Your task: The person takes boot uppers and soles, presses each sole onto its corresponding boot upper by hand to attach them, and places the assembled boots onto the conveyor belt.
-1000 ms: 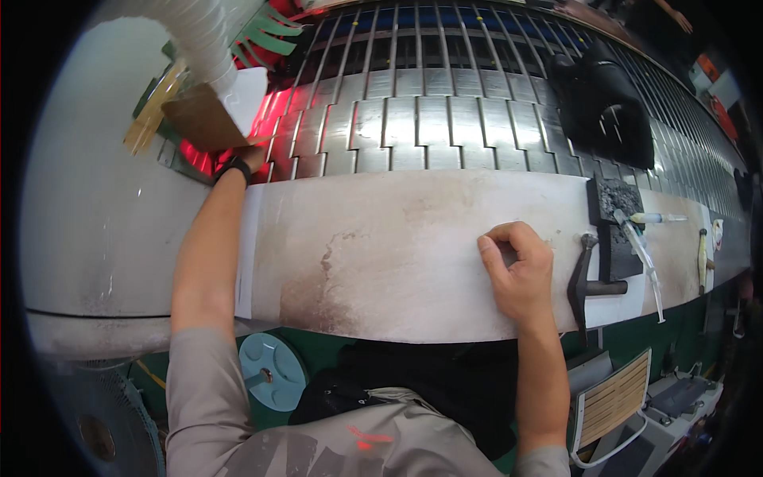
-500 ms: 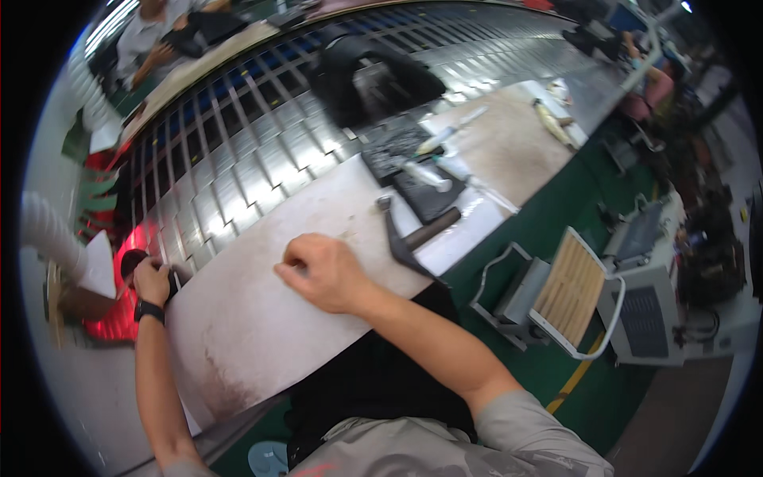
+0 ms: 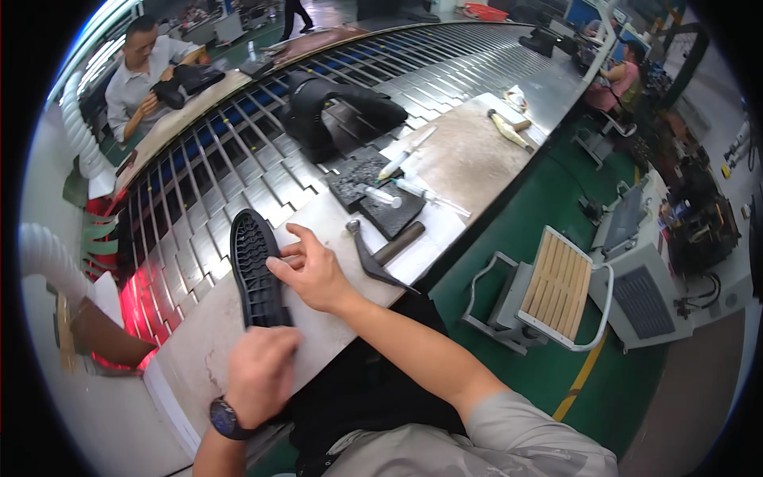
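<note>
A black shoe sole (image 3: pixel 256 262) is tilted above the pale work board, its ribbed, hollowed side showing. My left hand (image 3: pixel 262 370), with a dark watch on the wrist, is closed round the sole's near end; its fingers are somewhat blurred. Beside the sole's right edge is my right hand (image 3: pixel 311 274), thumb and fingers apart. The thumb tip reaches the sole's edge, but I cannot tell whether it touches. Right of this hand lies a hammer (image 3: pixel 372 258), its handle toward the back right.
Black shoes (image 3: pixel 330 111) stand on the slatted metal conveyor (image 3: pixel 238 171). Brushes (image 3: pixel 405 155) and a white tube (image 3: pixel 381 196) lie on dark pads. A red-lit opening (image 3: pixel 139 306) is at left. A slatted seat (image 3: pixel 556 286) stands right; a co-worker (image 3: pixel 151 71) handles black shoes across the conveyor.
My left hand has come from the red-lit opening at left to in front of me, bringing the sole. My right hand has uncurled beside it. The head view has shifted.
</note>
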The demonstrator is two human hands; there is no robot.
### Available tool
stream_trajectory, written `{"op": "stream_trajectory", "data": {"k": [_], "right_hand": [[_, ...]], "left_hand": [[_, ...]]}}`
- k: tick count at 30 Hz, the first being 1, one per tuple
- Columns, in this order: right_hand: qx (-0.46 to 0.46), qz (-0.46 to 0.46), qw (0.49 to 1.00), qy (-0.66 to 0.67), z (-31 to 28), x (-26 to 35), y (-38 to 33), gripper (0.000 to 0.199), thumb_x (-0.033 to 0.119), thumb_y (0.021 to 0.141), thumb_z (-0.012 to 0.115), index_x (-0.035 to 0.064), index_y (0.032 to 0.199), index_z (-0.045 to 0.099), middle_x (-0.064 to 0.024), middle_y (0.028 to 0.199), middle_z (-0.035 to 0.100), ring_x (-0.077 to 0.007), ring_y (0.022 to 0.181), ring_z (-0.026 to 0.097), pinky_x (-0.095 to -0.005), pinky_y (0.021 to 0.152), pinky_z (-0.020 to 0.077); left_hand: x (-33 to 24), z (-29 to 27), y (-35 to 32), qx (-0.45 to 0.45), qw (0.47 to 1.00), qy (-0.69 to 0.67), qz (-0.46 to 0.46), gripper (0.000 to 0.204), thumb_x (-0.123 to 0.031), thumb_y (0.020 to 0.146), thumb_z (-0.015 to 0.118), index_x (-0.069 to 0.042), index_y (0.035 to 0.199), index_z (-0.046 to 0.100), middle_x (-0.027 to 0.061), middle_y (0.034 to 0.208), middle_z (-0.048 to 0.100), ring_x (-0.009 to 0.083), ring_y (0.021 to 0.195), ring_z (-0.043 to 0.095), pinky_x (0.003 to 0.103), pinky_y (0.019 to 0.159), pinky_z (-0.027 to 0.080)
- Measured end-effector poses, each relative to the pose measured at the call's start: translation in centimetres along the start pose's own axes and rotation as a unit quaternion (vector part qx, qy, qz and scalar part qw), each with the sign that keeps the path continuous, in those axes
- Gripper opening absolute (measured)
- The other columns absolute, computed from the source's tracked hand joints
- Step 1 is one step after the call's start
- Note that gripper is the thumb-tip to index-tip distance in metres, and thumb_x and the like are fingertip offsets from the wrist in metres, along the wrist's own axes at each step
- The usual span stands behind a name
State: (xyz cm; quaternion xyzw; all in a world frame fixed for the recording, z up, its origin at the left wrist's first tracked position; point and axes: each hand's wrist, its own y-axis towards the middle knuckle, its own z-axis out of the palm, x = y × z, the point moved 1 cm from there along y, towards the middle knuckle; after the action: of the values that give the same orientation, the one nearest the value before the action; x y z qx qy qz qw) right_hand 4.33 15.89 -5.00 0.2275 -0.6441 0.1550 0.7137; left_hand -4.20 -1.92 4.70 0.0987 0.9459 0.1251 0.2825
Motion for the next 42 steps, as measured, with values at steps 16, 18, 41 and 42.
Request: {"op": "stream_trajectory", "data": {"k": [16,18,41,42], "right_hand": [[0.077,-0.070,0.993,-0.059,1.1,-0.2,-0.2,0.056,0.023,0.094,0.080,-0.0077,0.136,0.061,-0.0208,0.111,0.077,-0.0191,0.090,0.077,-0.0323,0.080,0.0617],[0.009,0.033,0.998,0.048,1.3,-1.1,0.5,0.054,0.030,0.103,0.072,-0.0073,0.140,0.059,-0.0175,0.110,0.077,-0.0158,0.095,0.073,-0.0311,0.083,0.0585],[0.013,-0.233,0.972,0.028,3.5,10.3,-10.4,0.064,0.063,0.109,0.048,-0.0006,0.101,0.056,-0.0117,0.085,0.054,-0.0243,0.071,0.055,-0.0353,0.065,0.0446],[0.042,-0.215,0.975,0.034,3.3,10.2,-10.8,0.065,0.063,0.109,0.049,-0.0005,0.098,0.056,-0.0111,0.082,0.053,-0.0243,0.068,0.055,-0.0352,0.062,0.0435]], "left_hand": [[21.3,1.3,6.1,-0.271,0.859,-0.264,-0.345,0.046,-0.019,0.106,0.068,0.008,0.142,0.058,0.0106,0.112,0.073,0.0142,0.095,0.068,0.029,0.086,0.054],[17.5,-0.3,7.8,-0.265,0.887,-0.273,-0.262,0.041,-0.012,0.107,0.065,0.009,0.142,0.058,0.0109,0.117,0.072,0.0141,0.101,0.068,0.028,0.090,0.053],[-4.1,-0.2,-2.4,-0.392,0.877,-0.221,-0.167,0.086,-0.087,0.099,0.031,-0.004,0.085,0.048,0.0051,0.085,0.050,0.0141,0.078,0.046,0.032,0.071,0.034],[-4.2,-0.1,-2.8,-0.391,0.877,-0.222,-0.170,0.086,-0.087,0.099,0.031,-0.004,0.085,0.048,0.0051,0.085,0.050,0.0141,0.078,0.046,0.032,0.071,0.034]]}}
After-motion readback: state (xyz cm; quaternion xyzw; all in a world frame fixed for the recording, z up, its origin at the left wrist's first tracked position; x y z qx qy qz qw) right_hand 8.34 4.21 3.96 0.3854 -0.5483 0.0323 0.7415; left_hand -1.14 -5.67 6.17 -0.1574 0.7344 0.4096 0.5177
